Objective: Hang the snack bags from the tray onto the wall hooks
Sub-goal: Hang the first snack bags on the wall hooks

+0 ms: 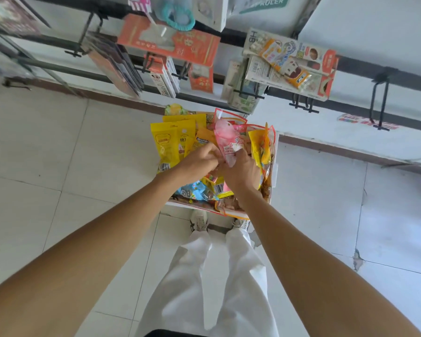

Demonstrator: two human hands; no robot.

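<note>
A white tray [275,171] stands on the floor below the wall, heaped with snack bags: yellow ones [171,142] at the left, a blue one [192,192] near the front. My right hand [241,170] grips the lower end of a pink bag [227,139] and holds it upright above the heap. My left hand [199,162] reaches in beside it, fingers curled at the pink bag's lower edge; whether they pinch it is hidden. Black wall hooks [301,104] jut from a rail above the tray, and one long hook [379,103] at the right carries nothing.
Packaged goods hang on hooks above: an orange pack [180,42], white boxes [164,76] and stationery cards [289,64]. My white trousers [212,276] and shoes stand just behind the tray. Pale floor tiles [83,166] lie on both sides.
</note>
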